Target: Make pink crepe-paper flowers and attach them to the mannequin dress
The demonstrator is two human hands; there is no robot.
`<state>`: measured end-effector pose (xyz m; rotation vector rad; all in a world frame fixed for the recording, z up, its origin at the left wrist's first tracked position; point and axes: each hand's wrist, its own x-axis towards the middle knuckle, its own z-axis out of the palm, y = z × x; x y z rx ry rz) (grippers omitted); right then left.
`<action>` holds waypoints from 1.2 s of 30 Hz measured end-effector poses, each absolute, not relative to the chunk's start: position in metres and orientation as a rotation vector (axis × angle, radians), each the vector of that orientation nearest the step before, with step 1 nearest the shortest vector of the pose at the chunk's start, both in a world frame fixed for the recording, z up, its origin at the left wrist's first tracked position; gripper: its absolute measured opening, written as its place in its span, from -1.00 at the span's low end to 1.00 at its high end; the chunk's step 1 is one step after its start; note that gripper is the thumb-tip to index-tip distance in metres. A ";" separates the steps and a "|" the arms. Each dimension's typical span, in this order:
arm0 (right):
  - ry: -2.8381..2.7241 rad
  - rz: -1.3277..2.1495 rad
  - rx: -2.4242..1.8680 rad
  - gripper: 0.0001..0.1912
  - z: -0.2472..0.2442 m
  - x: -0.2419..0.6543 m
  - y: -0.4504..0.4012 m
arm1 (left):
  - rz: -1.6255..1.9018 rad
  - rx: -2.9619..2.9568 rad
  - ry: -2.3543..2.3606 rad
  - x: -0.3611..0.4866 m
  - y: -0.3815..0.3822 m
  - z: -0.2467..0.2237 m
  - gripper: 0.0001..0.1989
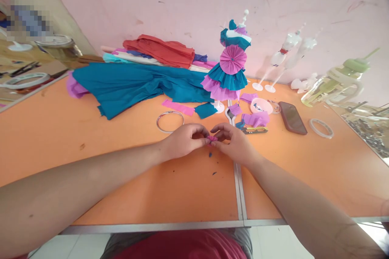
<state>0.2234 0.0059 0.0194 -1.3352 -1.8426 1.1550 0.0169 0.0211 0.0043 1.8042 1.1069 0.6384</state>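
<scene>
Between my fingertips is a small pink pleated paper rosette [212, 139], low over the orange table. My left hand [191, 139] pinches its left side with thumb and fingers. On its right side, my right hand [228, 141] pinches it too. Beyond my hands stands a small dress form [233, 57] dressed in teal and purple crepe paper, with a round pleated purple rosette at its middle. A roll of clear tape [170, 122] lies behind my left hand. Near my right hand are a yellow-and-black cutter [255, 130] and purple paper scraps [255, 119].
Teal crepe paper [136, 85] spreads across the back left, with folded red paper [161, 51] behind it. To the right are a phone [292, 117], another tape roll [321, 128], a pink bowl [261, 106], bare dress forms [282, 54] and a green-lidded bottle [337, 79].
</scene>
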 end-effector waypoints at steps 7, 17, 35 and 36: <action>-1.672 1.103 -1.338 -0.65 0.016 0.224 0.005 | 0.782 1.777 1.123 0.020 0.022 -0.001 -0.52; -1.746 0.935 -1.408 -0.79 0.024 0.222 0.003 | 0.811 1.761 1.153 0.019 0.024 0.003 -0.72; -1.935 0.814 -1.334 -0.72 0.028 0.229 0.004 | 0.723 1.869 1.083 0.019 0.019 0.007 -0.78; -1.950 0.836 -1.358 -0.75 0.027 0.229 0.005 | 0.720 1.891 1.087 0.019 0.018 0.006 -0.77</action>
